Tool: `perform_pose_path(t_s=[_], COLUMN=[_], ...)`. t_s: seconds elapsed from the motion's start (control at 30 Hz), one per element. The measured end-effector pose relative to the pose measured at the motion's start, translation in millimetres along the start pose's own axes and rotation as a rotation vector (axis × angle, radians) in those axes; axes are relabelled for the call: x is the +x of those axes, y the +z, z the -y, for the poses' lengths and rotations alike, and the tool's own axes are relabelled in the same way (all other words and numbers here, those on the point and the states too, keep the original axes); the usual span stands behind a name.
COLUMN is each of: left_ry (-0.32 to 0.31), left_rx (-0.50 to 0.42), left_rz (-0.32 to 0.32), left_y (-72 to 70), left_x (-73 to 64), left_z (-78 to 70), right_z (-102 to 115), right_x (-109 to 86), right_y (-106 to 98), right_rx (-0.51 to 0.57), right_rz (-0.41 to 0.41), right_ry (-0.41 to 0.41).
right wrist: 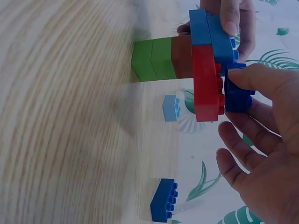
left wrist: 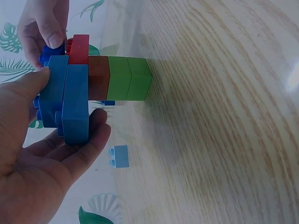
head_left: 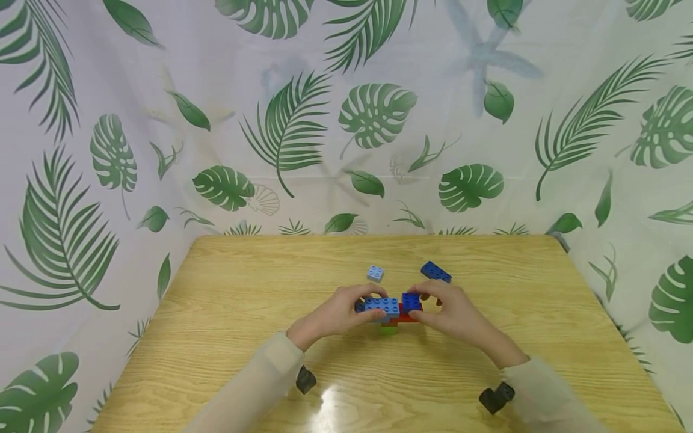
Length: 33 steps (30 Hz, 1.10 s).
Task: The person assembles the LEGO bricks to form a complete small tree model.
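A T-shaped stack of toy building bricks stands on the table, with green bricks (left wrist: 128,78) at the bottom and a brown brick (left wrist: 98,77) above them. Across the top lie a red brick (right wrist: 205,88) and two stacked blue bricks (left wrist: 65,95). My left hand (head_left: 341,310) grips the blue pair, thumb on the near side, fingers beneath and behind. Between thumb and fingers, my right hand (head_left: 455,310) pinches a small dark blue brick (right wrist: 237,91) over the red one; red studs show between the two.
Behind the stack, a small light blue brick (head_left: 375,273) lies on the wooden table (head_left: 243,270). A longer dark blue brick (head_left: 435,272) is at the back, to its right. A leaf-patterned curtain (head_left: 303,198) hangs beyond the table and at both sides.
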<state>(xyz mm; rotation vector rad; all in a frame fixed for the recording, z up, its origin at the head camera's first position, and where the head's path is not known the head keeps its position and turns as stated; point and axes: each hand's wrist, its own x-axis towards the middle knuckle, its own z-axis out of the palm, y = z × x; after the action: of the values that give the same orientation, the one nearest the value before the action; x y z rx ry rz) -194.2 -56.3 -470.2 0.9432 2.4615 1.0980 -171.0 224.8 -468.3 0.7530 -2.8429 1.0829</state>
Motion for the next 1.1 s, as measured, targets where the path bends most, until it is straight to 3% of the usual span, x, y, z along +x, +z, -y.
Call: perform_pose_path(t_s=[0.37, 0.8, 1.1], left_ry=[0.019, 0.026, 0.024], left_rx=[0.012, 0.003, -0.016], left_rz=[-0.011, -0.013, -0.019], left_y=[1.4, 2.6, 2.2], left_x=[2.0, 1.3, 1.4], left_z=[1.8, 2.1, 2.6], right_z=[2.6, 0.9, 0.0], right_x=[0.0, 1.1, 4.8], right_y=[2.2, 2.2, 2.3], right_rx=[0.021, 0.06, 0.032], right_rz=[0.044, 0.072, 0.092], right_ry=[0.003, -0.115, -0.127])
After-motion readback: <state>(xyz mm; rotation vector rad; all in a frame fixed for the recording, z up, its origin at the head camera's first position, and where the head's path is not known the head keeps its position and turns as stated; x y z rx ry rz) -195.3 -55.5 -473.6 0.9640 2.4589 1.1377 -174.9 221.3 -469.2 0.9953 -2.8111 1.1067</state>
